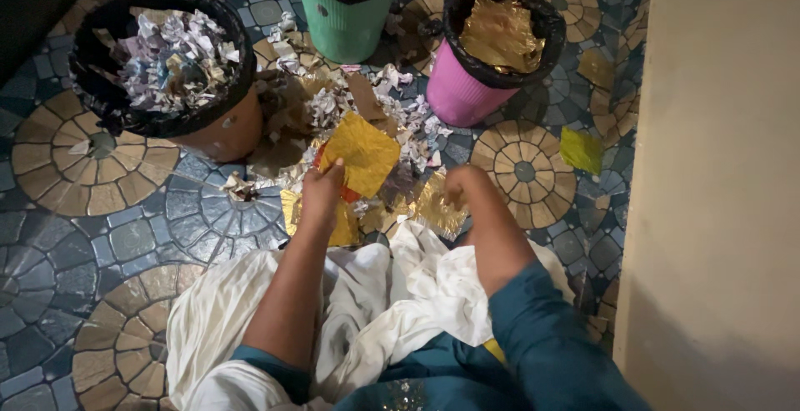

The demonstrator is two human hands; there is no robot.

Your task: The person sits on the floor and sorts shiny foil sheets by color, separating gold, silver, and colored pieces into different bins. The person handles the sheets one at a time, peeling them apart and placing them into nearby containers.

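While the left hand [321,190] is pinching a yellow foil sheet [360,153] by its lower corner, the right hand [460,188] is closing on gold foil scraps [433,209] beneath it. Looking light, thin and tearable, the sheet is best pinched at an edge.

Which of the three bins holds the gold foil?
The pink bin on the right, full of gold foil. The brown bin holds silvery scraps; the green bin shows clear plastic.

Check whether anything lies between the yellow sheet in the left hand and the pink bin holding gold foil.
Nothing upright blocks it. The left hand holds the yellow sheet above the floor; between it and the pink bin there is only a low heap of crumpled paper scraps lying on the tiles.
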